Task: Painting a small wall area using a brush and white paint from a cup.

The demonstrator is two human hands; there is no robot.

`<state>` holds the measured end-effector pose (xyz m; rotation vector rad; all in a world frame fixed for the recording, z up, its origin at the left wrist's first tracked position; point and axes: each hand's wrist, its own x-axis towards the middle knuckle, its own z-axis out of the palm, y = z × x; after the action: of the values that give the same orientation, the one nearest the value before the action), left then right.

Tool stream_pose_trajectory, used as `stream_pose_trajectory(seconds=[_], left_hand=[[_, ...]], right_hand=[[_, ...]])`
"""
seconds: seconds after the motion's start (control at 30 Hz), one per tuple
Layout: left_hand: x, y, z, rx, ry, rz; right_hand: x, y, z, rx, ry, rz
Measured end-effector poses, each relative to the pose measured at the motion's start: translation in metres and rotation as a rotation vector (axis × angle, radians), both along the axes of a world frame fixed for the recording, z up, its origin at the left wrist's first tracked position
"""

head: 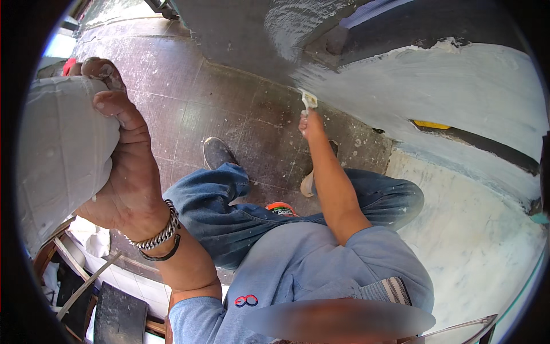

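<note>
At the left, close to the camera, my left hand grips a large pale white object, probably a plastic container; its inside is hidden. Smears of white stick to the fingers, and a chain bracelet circles the wrist. My right hand reaches down and closes on the handle of a white-coated hand tool. Whether that is a brush or a putty knife cannot be told. Its head meets the bottom edge of a grey wall streaked with wet-looking white. Further right, the wall surface is coated whitish.
Dark floor tiles carry pale specks. An orange-lidded container bearing writing stands between my legs. A whitish marbled slab lies at right, below a dark recess with a yellow item. Wood strips and a black panel sit lower left.
</note>
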<state>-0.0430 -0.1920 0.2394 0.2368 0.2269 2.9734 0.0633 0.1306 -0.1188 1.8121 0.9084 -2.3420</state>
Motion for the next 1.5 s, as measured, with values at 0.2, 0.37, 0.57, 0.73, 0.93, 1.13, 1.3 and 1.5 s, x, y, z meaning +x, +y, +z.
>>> stream_pose_trajectory(seconds=[0.2, 0.37, 0.57, 0.73, 0.93, 1.13, 1.3, 1.5], left_hand=[[0.002, -0.005, -0.003, 0.063, 0.084, -0.020], [0.002, -0.020, -0.004, 0.055, 0.128, 0.029], [0.001, -0.016, 0.000, 0.097, 0.182, -0.024], [-0.004, -0.015, -0.005, 0.066, 0.103, 0.027], [-0.001, -0.015, -0.006, 0.118, 0.124, -0.013], [-0.002, -0.019, -0.003, 0.169, 0.142, -0.018], [-0.002, -0.014, -0.002, 0.093, 0.080, 0.057], [0.000, -0.007, -0.011, 0.095, 0.110, 0.075]], right_hand=[[0.015, -0.001, 0.101, 0.064, 0.101, 0.065], [0.050, -0.042, 0.166, 0.370, 0.513, -0.019], [0.023, -0.040, 0.095, 0.518, 0.533, -0.031], [0.020, -0.056, 0.019, 0.343, 0.083, 0.183], [0.004, -0.050, 0.069, 0.217, 0.097, 0.224], [0.026, -0.069, 0.171, 0.392, 0.461, 0.227], [0.023, -0.054, 0.105, 0.505, 0.461, 0.121], [0.041, -0.071, 0.089, 0.310, 0.088, 0.485]])
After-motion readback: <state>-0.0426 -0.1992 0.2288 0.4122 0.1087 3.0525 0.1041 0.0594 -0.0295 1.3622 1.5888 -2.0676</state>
